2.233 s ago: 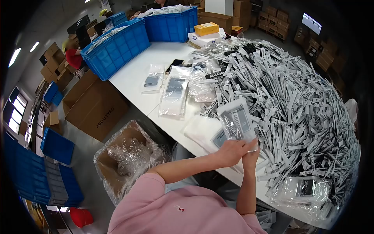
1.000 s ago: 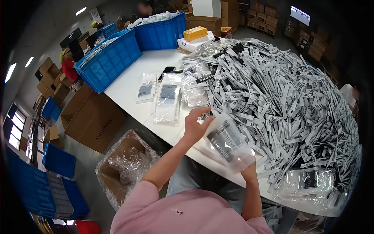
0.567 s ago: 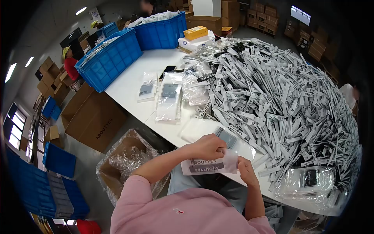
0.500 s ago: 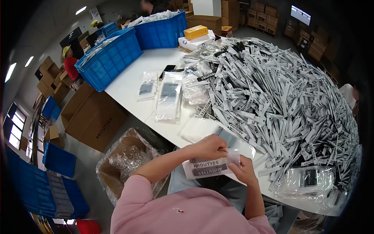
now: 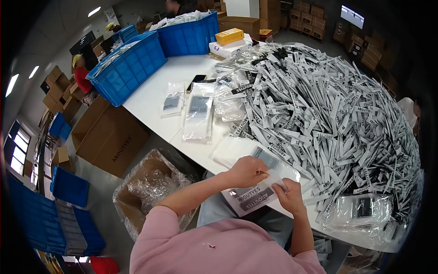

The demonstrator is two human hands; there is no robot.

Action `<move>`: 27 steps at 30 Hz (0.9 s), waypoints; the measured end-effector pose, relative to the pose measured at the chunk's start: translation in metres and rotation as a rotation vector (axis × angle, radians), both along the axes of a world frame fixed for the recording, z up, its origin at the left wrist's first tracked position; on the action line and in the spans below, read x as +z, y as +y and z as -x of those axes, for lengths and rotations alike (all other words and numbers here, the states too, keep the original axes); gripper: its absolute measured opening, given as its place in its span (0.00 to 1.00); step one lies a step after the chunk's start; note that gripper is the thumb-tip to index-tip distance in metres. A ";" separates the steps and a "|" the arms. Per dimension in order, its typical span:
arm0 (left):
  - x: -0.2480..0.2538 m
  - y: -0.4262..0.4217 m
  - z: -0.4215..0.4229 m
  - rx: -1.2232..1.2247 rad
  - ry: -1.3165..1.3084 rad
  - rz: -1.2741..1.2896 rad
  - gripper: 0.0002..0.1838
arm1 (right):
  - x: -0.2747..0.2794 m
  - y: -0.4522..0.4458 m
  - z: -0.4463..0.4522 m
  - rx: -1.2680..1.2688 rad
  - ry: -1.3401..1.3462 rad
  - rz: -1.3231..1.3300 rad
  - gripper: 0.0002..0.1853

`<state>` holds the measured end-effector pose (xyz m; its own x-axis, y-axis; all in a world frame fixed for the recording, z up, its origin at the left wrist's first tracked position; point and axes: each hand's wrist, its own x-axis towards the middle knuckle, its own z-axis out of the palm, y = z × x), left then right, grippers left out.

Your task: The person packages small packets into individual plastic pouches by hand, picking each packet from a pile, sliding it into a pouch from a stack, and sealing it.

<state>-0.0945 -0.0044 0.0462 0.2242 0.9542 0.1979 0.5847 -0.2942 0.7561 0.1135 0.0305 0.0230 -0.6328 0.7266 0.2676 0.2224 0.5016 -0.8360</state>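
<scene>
A clear plastic bag (image 5: 248,201) with dark-and-white ABOUTYES packets inside is held between my hands at the table's front edge. My left hand (image 5: 248,172) is closed in a pinch at the bag's upper edge. At its right end my right hand (image 5: 288,195) grips the bag, thumb on top. The bag slants, right end higher. Behind my hands lies a stack of flat clear bags (image 5: 235,150) with grey printed panels. To the right spreads a large heap of slim ABOUTYES packets (image 5: 315,118).
More flat bags (image 5: 197,121) and a phone (image 5: 196,82) lie on the white table (image 5: 182,68). Blue crates (image 5: 130,68) line its far left side. A plastic-lined carton (image 5: 130,196) stands left of my legs. A person in red (image 5: 82,78) is at far left.
The bag has tilted, its right end rising and its lower edge swinging toward me. My right hand has moved slightly up and right; my left hand has shifted a little left.
</scene>
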 end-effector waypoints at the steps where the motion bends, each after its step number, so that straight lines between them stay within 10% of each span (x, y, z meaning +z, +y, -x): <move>1: 0.000 -0.001 -0.005 -0.003 0.096 -0.170 0.07 | 0.001 0.000 0.001 0.003 -0.003 0.003 0.04; 5: -0.002 -0.002 -0.018 -0.155 0.559 -0.245 0.05 | 0.001 -0.005 0.007 0.021 -0.094 -0.141 0.03; 19: -0.038 0.013 -0.001 0.047 0.216 -0.116 0.09 | -0.012 -0.002 -0.072 -0.207 -0.219 -0.085 0.08; 23: -0.055 0.007 0.037 0.077 0.311 -0.121 0.18 | -0.003 -0.027 -0.207 -0.443 -0.122 0.587 0.10; 27: -0.075 -0.005 0.060 0.213 0.450 -0.277 0.31 | 0.002 -0.068 -0.327 -0.661 -0.802 0.325 0.10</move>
<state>-0.1549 -0.0093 -0.0288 0.1523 0.9138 0.3765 0.8995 -0.2861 0.3303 0.4400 -0.0377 0.0246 0.0042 0.9489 -0.3156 0.9072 -0.1364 -0.3980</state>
